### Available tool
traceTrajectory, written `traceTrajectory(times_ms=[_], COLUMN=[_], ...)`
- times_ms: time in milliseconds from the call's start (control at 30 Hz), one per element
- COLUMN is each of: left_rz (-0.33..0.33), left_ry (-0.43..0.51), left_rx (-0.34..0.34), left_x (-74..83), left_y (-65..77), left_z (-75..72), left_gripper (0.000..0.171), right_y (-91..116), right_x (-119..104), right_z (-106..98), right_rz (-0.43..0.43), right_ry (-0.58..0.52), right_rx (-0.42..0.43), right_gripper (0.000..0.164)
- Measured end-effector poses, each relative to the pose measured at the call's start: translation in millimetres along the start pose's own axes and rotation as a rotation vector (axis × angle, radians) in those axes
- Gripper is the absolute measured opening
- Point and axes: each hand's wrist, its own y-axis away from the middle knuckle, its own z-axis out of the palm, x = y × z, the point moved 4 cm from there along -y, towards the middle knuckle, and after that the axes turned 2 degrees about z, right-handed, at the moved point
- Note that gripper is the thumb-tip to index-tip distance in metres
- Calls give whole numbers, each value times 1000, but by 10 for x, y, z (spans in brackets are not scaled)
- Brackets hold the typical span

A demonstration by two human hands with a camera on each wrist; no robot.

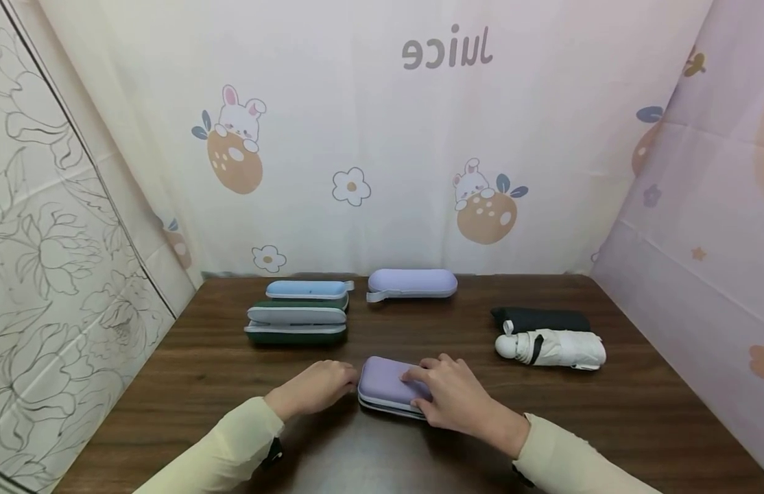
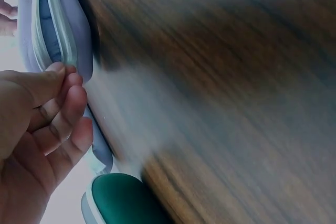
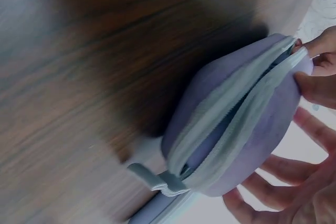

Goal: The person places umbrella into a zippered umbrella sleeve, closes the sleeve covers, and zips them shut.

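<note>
A light purple zip case (image 1: pixel 388 379) lies on the table between both hands, its zip partly undone. My left hand (image 1: pixel 317 388) is at its left end; the left wrist view shows thumb and forefinger pinching the zip (image 2: pixel 67 56) at the case's corner. The pull itself is hidden behind the fingertips. My right hand (image 1: pixel 452 398) holds the right end, with a finger on the lid and the thumb at the front edge. Through the gap between the zip tapes, a dark inside shows in the right wrist view. A grey fabric loop (image 3: pixel 149 177) sticks out at one end.
Back left, a light blue case (image 1: pixel 308 289) rests by dark green cases with grey parts (image 1: pixel 295 337). A lavender case (image 1: pixel 413 283) lies at the back middle. To the right are a black folded umbrella (image 1: pixel 548 319) and a white one (image 1: pixel 564 348). Printed curtains border the table.
</note>
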Motion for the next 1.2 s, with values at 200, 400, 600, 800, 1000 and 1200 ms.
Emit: traceTrajectory(times_ms=[200,400,600,800,1000,1200], left_rz=[15,-17,-53,-33,-28,-31], left_ry=[-82,-160,-173,-157,-147,-130], left_rx=[55,41,-1,-9,4,-8], left_x=[-33,-134,-199,-209,-240,-243], left_y=[-85,-299,-451,-545,-629,-696], left_z=[-10,1,1,-22,-19,2], left_gripper=[7,6,13,18,17,17], right_y=[13,4,-85,-194,-294,-318], right_x=[-117,-20,133,102,-55,-76], right_z=[-40,-113,-145,-99,-115,-142], right_rz=[22,-114,-563,-853,-890,-859], right_ry=[70,59,247,480,542,474], right_rx=[-4,-171,-152,-88,-115,-176], right_gripper=[36,33,66,46,37,44])
